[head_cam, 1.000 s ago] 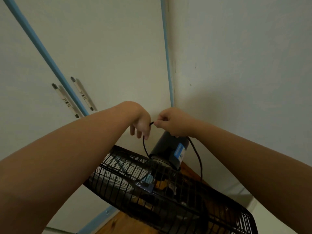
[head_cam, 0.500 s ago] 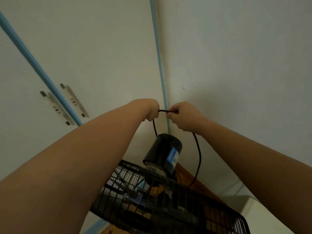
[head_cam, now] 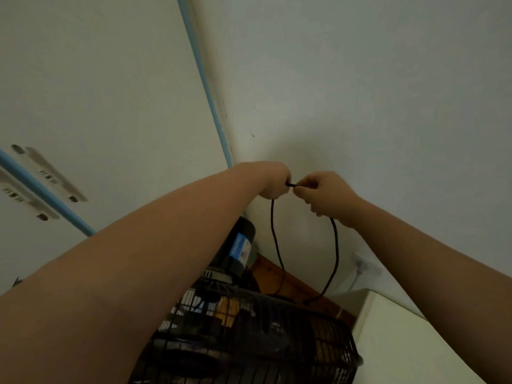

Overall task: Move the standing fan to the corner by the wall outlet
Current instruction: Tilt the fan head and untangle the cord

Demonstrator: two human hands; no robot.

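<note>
The black standing fan (head_cam: 249, 333) stands in the room corner below me, its wire cage at the bottom and its motor housing (head_cam: 239, 245) with a blue label behind it. Its black power cord (head_cam: 335, 259) hangs in two strands from my hands down behind the fan. My left hand (head_cam: 274, 181) and my right hand (head_cam: 324, 194) are raised above the motor, close together, each gripping the cord. A short piece of cord runs between them. A white wall outlet (head_cam: 367, 266) with a plug in it sits low on the right wall.
A blue strip (head_cam: 205, 81) runs up the corner between the two pale walls. White cupboard doors with handles (head_cam: 47, 174) are on the left. A pale cabinet top (head_cam: 410, 336) is at the lower right. Wooden floor (head_cam: 279, 275) shows behind the fan.
Both hands have lifted the cord higher above the motor. The view has tilted and shifted, and the wall outlet has come into sight at the right.
</note>
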